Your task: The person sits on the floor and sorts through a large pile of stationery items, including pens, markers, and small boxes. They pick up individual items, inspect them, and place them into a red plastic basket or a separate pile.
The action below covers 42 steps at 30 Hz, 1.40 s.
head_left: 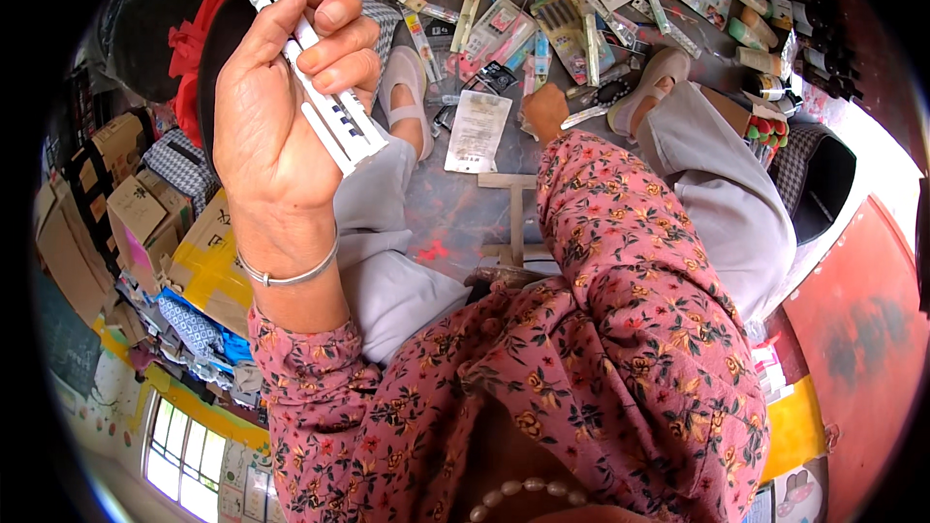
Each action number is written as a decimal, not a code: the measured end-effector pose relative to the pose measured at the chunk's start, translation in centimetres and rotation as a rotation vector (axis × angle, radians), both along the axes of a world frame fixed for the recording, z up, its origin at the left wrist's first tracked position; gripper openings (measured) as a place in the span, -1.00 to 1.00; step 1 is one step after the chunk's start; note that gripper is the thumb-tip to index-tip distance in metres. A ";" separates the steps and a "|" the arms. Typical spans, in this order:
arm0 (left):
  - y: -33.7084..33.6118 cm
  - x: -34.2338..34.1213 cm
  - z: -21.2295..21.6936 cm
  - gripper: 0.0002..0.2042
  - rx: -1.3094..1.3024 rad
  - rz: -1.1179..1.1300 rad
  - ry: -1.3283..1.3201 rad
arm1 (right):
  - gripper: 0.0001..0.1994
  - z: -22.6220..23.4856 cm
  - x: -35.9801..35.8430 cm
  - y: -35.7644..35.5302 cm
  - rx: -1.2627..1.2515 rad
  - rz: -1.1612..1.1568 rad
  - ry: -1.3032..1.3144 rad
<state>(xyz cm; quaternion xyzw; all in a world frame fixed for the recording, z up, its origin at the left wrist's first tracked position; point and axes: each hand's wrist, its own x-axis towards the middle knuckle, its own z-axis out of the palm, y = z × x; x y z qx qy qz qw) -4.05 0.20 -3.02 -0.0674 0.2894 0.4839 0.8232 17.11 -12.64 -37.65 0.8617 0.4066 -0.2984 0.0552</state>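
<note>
My left hand (291,87) is raised at the upper left, its fingers closed round a few slim white pens (334,116). Grey and white tips stick up past the thumb, and dark marks run along one barrel. Down at the floor, my right hand (546,113) is curled, its fingertips mostly hidden; what they hold cannot be made out. Beside it lies a slim whitish pen-like item (583,115). A white printed packet (479,132) lies flat to its left, with a small black packet (497,76) just beyond.
Stationery packs (499,29) and long narrow packages spread across the grey floor (446,203) ahead, between my shoes. Several bottles (760,29) stand at the far right. Cardboard boxes (145,203) are piled on the left, near a red cloth (218,29). A wooden piece (516,213) lies close to me.
</note>
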 end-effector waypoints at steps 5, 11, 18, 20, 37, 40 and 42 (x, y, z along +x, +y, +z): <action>0.0 0.0 -0.4 -0.81 0.014 -0.012 -0.041 | -0.74 0.1 1.2 -0.2 0.016 -0.096 0.082; -0.2 0.1 -0.2 -0.85 -0.007 0.013 0.035 | -0.68 1.5 1.3 2.0 0.241 -0.131 0.030; -0.2 0.4 -0.2 -0.82 -0.005 0.011 0.017 | -0.63 -1.0 0.4 6.5 0.127 0.022 -0.055; 0.0 0.7 0.2 -0.84 -0.026 0.022 0.041 | -0.68 -4.2 2.4 7.3 0.102 0.014 0.060; 0.8 0.4 -1.5 -0.68 0.147 -0.049 0.130 | -0.90 15.7 2.6 14.6 0.307 -0.456 1.639; 1.3 0.9 -1.9 -0.66 0.151 0.030 0.192 | -0.89 22.4 0.4 15.7 0.406 -0.260 1.749; 0.9 0.1 -1.8 -0.64 0.155 0.066 0.234 | -0.90 27.2 -1.8 15.7 0.397 -0.071 1.812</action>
